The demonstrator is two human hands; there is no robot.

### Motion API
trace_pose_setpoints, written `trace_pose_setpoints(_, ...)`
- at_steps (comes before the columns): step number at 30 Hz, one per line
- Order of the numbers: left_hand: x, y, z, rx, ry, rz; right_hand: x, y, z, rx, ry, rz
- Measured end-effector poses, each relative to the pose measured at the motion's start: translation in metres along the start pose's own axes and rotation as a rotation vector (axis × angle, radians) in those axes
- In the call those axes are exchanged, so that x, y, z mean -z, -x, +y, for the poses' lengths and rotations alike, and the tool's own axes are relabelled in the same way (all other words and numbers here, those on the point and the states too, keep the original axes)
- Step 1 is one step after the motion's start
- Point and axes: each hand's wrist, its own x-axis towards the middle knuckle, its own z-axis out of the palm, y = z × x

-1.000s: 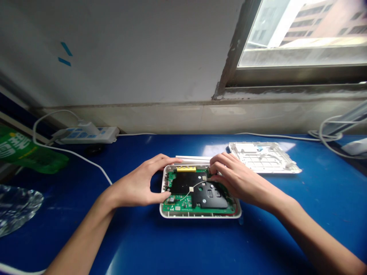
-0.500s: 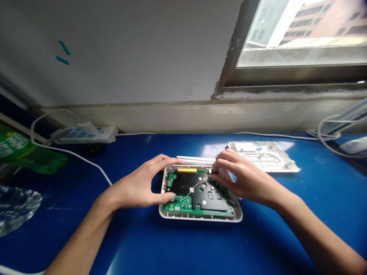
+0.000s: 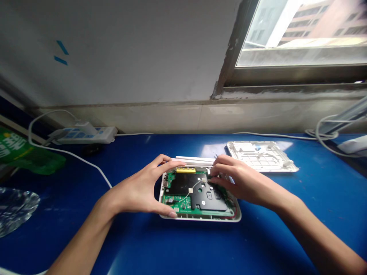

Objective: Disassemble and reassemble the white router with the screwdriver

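An opened router lies in its white lower casing, showing a green circuit board under a black plate. A yellow port block sits at its back edge. Over the plate runs a thin grey cable, fixed by small pale tape pieces. My left hand spans the router's left end, thumb at the front rim and fingers at the back rim. At the back right of the board, my right hand has its fingertips pinched near the cable's end; what lies between them is hidden.
A white cover shell lies inside-up at the back right. White antenna bars show behind the router. A power strip, a green bottle and a clear plastic bottle are at left. A white cord trails across the blue table.
My left thumb has moved from the circuit board toward me to the front rim. The right fingertips have shifted slightly at the back right of the board.
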Motion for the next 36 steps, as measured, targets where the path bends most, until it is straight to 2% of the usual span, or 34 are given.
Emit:
trace_pose_setpoints(4, 0.002, 0.0, 0.001, -0.006, 0.003, -0.007, -0.005, -0.001, 0.0, 0.032, 0.071, -0.008)
trace_pose_setpoints(12, 0.001, 0.0, -0.001, -0.021, -0.015, 0.005, -0.012, -0.006, 0.003, 0.172, 0.15, 0.08)
trace_pose_setpoints(23, 0.0, -0.003, 0.003, -0.022, -0.013, 0.029, -0.021, -0.005, 0.015, 0.033, 0.095, 0.267)
trace_pose_setpoints(26, -0.002, -0.002, 0.003, -0.003, -0.037, 0.042, -0.019, -0.004, 0.017, 0.011, 0.064, 0.26)
trace_pose_setpoints(31, -0.008, -0.002, 0.005, 0.031, -0.082, 0.068, -0.011, -0.002, 0.019, 0.067, -0.01, 0.203)
trace_pose_setpoints(36, -0.013, -0.003, 0.006, 0.035, -0.099, 0.092, -0.012, -0.001, 0.018, 0.084, 0.025, 0.186)
